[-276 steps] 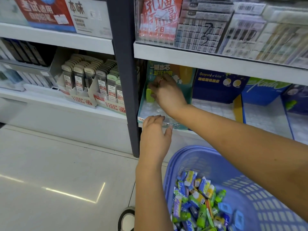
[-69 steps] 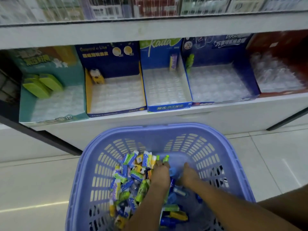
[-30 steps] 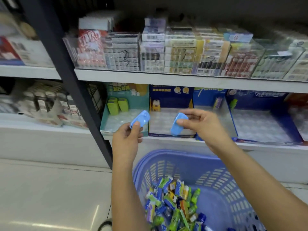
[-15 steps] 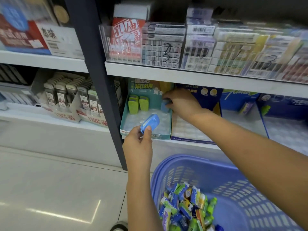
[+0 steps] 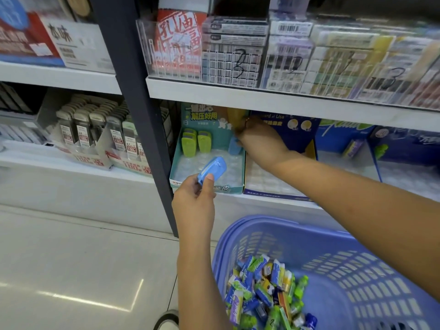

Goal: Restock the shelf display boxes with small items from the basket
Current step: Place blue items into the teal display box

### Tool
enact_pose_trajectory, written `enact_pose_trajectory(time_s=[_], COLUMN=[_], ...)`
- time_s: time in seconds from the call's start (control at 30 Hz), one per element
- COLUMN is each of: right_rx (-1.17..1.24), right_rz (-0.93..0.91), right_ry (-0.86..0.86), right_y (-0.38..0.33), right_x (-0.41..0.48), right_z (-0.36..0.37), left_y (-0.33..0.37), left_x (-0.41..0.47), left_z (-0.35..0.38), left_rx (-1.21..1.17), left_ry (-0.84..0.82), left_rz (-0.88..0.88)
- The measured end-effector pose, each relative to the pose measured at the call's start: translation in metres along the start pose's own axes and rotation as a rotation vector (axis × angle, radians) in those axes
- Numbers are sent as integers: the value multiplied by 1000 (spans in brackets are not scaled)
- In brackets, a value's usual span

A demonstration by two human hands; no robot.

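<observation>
Setting: shop aisle with a pale tiled floor; white shelf [image 5: 262, 94] boards on a dark upright post [image 5: 133, 91], and stationery packs on the tier above.
Display boxes: a teal display box [image 5: 228, 188] sits just right of the post, with a blue display box [image 5: 273, 194] touching its right side. Both show mostly bare clear trays.
Already seated: two green items [image 5: 189, 145] stand side by side in the teal box's back row, leaning slightly backward.
Right hand: the right hand [image 5: 259, 139] reaches to the back row, fingers curled onto the upper end of the second blue item [image 5: 234, 146]. The fingertips themselves are hidden behind the hand.
Second blue item, axis: long axis close to upright, base down in the tray, well right of the green pair.
Left hand: the left hand [image 5: 194, 206] hovers in front of the box, pinching the blue item [image 5: 212, 169] at its lower end between thumb and fingers.
Blue item, axis: long axis runs diagonally, with the held end low and left and the free end pointing up and right toward the back of the box.
Basket: the purple basket [image 5: 273, 225] stands below the shelf, with a heap of mixed small items [image 5: 264, 289] inside.
Doing it well: I judge the aim is to press the base squarely into a tray dimple, match the lean of the green pair, and release only once it stands. Then turn the left hand's item upright before seating it alongside.
</observation>
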State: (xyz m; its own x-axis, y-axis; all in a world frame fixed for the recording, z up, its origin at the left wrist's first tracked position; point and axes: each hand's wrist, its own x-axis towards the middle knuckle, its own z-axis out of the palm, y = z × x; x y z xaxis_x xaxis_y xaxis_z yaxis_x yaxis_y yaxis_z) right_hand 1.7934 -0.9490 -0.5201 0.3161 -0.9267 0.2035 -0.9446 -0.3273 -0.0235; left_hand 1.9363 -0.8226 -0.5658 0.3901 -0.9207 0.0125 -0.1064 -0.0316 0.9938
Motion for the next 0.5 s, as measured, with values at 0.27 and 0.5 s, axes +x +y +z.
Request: enact_pose_trajectory(time_s=[0.27, 0.5], right_rx=[-37, 711], right_rz=[23, 218], right_ry=[-88, -22], right_y=[-10, -27], right_x=[-1, -32], right_z=[-7, -27], left_y=[13, 20], left_x=[-4, -3], left_z=[1, 1], left_rx=[-27, -120], left_ry=[33, 41], left_rz=[78, 96])
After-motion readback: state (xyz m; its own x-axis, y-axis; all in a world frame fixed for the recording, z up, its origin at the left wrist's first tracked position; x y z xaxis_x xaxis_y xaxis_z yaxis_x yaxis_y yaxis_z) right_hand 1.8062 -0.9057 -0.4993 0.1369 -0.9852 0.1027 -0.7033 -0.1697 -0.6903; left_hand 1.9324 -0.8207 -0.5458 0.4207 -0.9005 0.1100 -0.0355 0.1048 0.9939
